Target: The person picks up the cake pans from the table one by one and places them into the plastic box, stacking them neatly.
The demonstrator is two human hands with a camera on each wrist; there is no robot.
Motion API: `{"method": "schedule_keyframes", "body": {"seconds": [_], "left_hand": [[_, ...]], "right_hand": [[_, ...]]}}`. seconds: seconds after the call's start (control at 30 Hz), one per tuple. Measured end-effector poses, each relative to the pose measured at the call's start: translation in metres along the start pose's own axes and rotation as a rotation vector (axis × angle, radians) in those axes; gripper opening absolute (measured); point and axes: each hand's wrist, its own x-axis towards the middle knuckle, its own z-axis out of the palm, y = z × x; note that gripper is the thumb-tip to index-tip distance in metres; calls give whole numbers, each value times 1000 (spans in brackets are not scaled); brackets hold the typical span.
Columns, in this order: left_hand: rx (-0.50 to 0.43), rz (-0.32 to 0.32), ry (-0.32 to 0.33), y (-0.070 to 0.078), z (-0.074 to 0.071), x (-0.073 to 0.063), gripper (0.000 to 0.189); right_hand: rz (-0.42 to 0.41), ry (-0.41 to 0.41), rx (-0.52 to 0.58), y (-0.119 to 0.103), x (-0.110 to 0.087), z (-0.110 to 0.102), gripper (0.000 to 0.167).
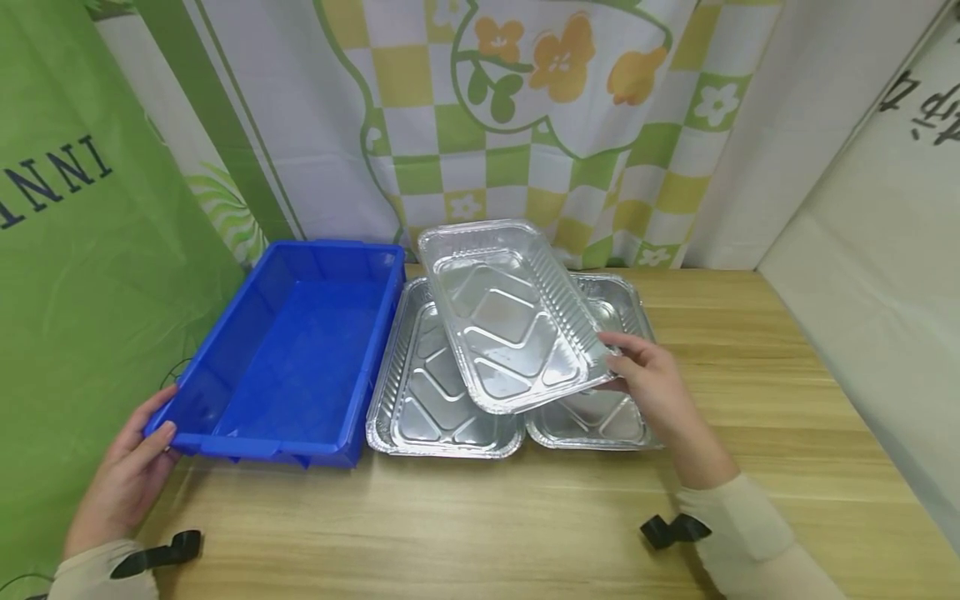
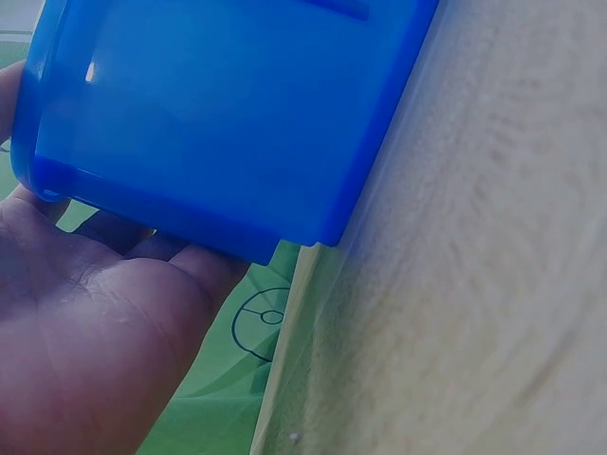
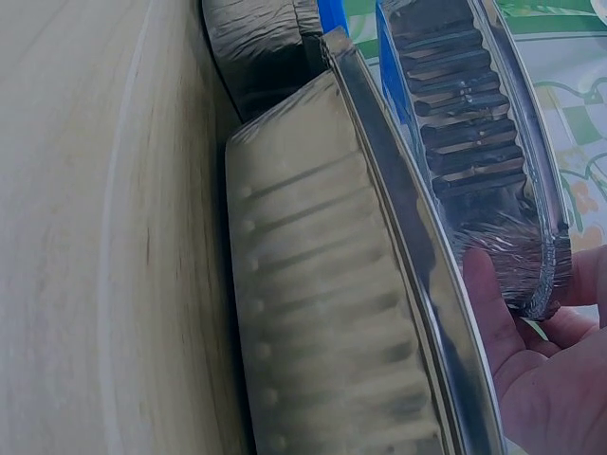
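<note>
My right hand pinches the near right corner of a rectangular foil tray, thumb at the rim. That tray hangs tilted above two more foil trays on the table, a left one and a right one, and covers parts of both. In the right wrist view the thumb and fingers hold the crinkled corner of the raised tray. At the left, my left hand grips the near left corner of a blue plastic bin, thumb on the rim and fingers underneath.
The wooden table runs along the front and to the right. A patterned curtain hangs behind the trays. A green cloth borders the left side, and a white panel stands along the right.
</note>
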Motion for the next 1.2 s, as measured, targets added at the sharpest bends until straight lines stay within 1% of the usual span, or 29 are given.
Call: {"method": "schedule_keyframes", "body": {"seconds": [0.07, 0.23, 0.57, 0.73, 0.93, 1.2], "left_hand": [[-13, -2, -2, 0, 0, 0, 53], [-11, 0, -1, 0, -1, 0, 53], [-8, 7, -2, 0, -1, 0, 53], [11, 1, 2, 0, -1, 0, 53], [16, -7, 9, 1, -1, 1, 53], [31, -2, 6, 0, -1, 0, 53]], "right_hand": [[3, -4, 14, 0, 1, 2, 40], [5, -11, 30, 0, 2, 9, 38], [32, -13, 9, -1, 5, 20, 38], [34, -18, -4, -2, 6, 24, 39], [25, -24, 22, -3, 8, 32, 39], [42, -31, 23, -4, 10, 43, 38]]}}
